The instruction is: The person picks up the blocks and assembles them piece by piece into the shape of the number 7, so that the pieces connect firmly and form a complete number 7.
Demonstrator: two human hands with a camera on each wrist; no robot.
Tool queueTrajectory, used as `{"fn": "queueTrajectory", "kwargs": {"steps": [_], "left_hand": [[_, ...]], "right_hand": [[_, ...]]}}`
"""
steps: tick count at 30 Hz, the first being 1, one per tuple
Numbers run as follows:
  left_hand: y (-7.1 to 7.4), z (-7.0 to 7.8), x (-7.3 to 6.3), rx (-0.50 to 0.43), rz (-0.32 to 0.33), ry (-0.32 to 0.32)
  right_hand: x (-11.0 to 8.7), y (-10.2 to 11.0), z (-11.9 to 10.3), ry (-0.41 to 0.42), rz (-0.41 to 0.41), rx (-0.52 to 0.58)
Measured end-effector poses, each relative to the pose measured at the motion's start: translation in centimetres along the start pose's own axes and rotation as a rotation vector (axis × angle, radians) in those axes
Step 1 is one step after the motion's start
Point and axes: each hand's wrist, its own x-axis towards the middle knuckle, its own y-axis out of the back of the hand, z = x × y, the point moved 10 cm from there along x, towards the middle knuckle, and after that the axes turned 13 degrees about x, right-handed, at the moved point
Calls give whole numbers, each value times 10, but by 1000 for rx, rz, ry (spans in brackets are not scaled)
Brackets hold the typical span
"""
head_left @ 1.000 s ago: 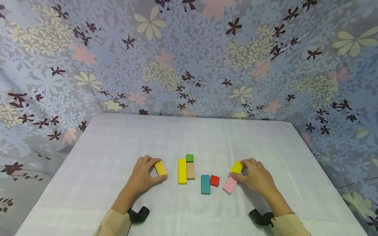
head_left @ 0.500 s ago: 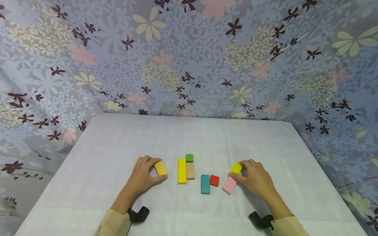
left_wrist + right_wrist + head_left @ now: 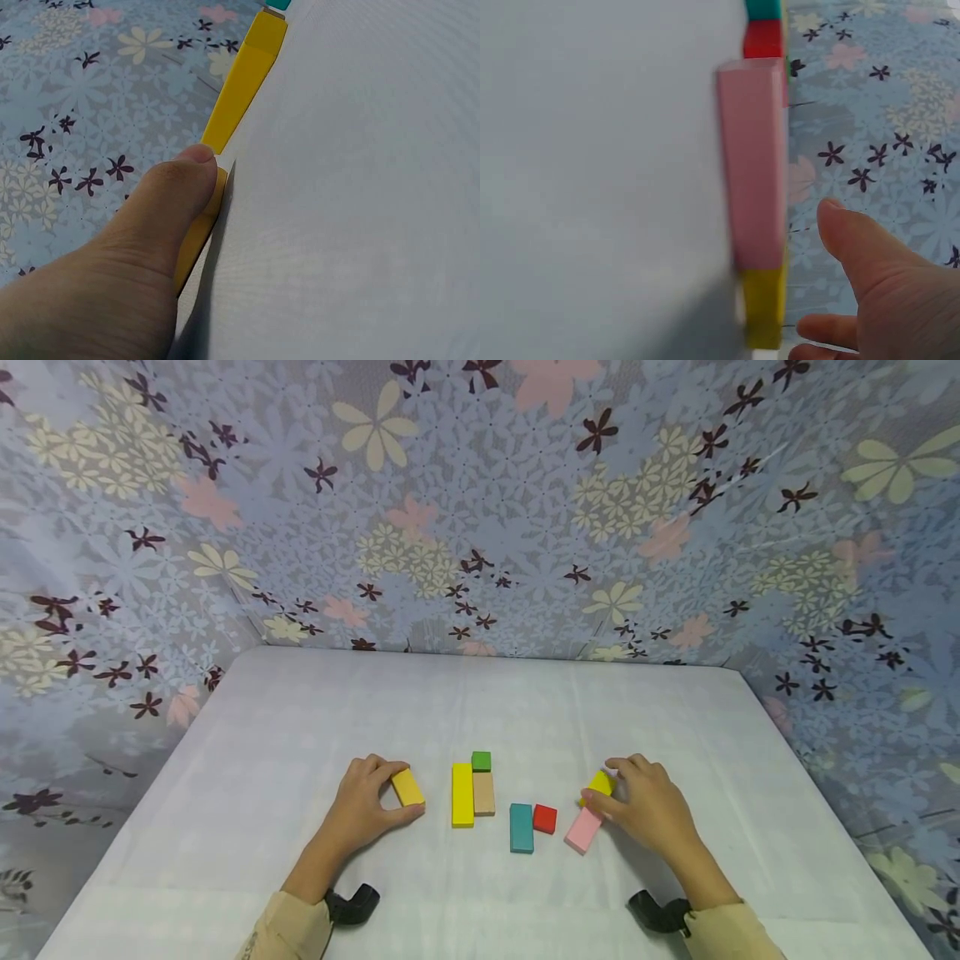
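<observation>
1 block in left grip

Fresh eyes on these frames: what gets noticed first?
Probably the flower-patterned cloth filling the background, then, mid-way across the white table, a long yellow block, tan block and green cube, with a teal block and red cube to their right. Next, at left, the left hand pinches an orange-yellow block; at right, the right hand is beside a short yellow block adjoining a pink block.
</observation>
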Motion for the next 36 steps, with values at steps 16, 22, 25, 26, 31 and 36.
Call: {"fn": "queueTrajectory", "kwargs": {"steps": [16, 22, 25, 26, 31, 36], "left_hand": [[1, 1, -1, 2, 12, -1], [1, 1, -1, 3, 19, -7], [0, 0, -1, 1, 18, -2], [-1, 0, -1, 0, 17, -2], [-1, 1, -1, -6, 17, -14], [-1, 0, -2, -5, 25, -22]], "right_hand": [[24, -30, -76, 176, -147, 118], [24, -56, -109, 275, -246, 105], [21, -66, -121, 322, -286, 100], [20, -69, -123, 333, -296, 99], [18, -80, -129, 349, -326, 83], [18, -85, -131, 346, -336, 91]]}}
